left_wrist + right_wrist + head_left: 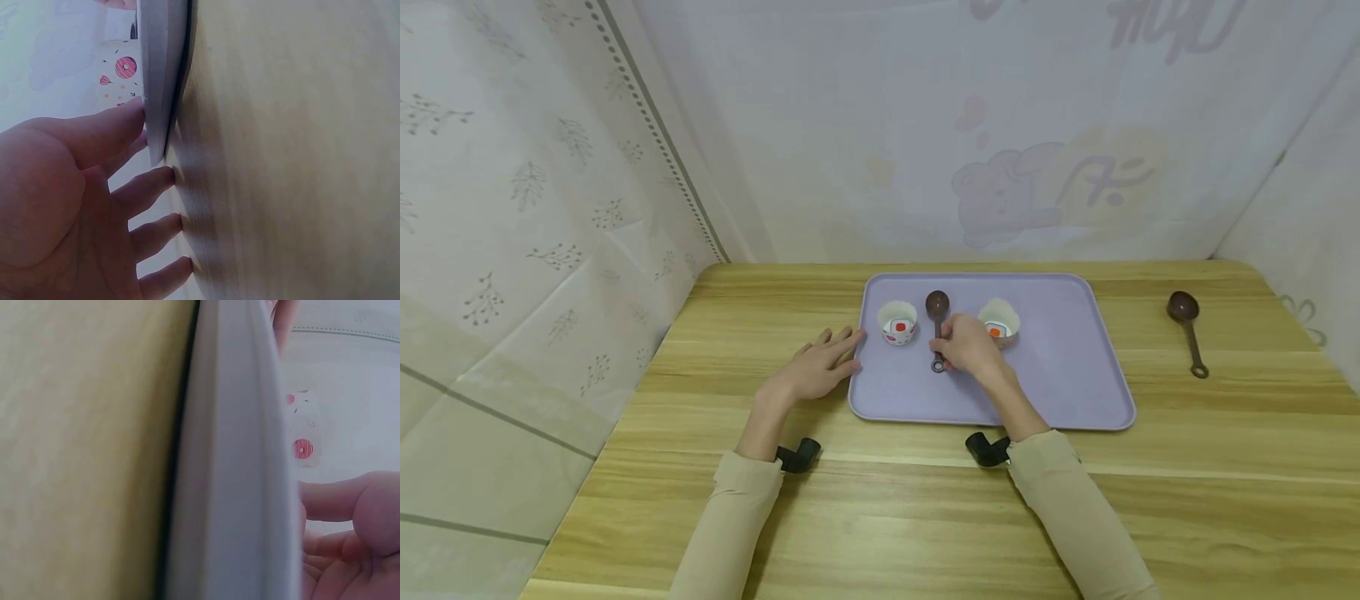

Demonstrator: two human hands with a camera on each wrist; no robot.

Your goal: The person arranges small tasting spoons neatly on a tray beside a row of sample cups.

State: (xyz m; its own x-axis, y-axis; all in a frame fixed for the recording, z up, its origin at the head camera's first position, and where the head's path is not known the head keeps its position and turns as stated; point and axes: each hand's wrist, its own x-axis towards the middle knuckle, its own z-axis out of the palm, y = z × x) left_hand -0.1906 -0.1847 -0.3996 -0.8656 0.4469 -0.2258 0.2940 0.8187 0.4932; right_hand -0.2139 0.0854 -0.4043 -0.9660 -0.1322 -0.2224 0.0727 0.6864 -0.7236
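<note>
On a lilac tray [1060, 383], my right hand [973, 343] pinches the handle of a brown measuring spoon [937, 305], whose bowl points away from me. To its left stands a patterned paper cup [897, 323] with a red-marked piece inside. A second paper cup [1000, 321], holding an orange-marked piece, is just behind my right hand and partly hidden by it. My left hand [816, 367] lies with fingers spread at the tray's left edge. In the left wrist view its thumb [119, 128] touches the tray rim [164, 69] and other fingertips rest on the table.
Another brown measuring spoon [1184, 310] lies on the wooden table [887, 517] to the right of the tray. Printed curtains [850, 150] hang behind the table and along its sides. Black wrist mounts [988, 448] stick out below both hands.
</note>
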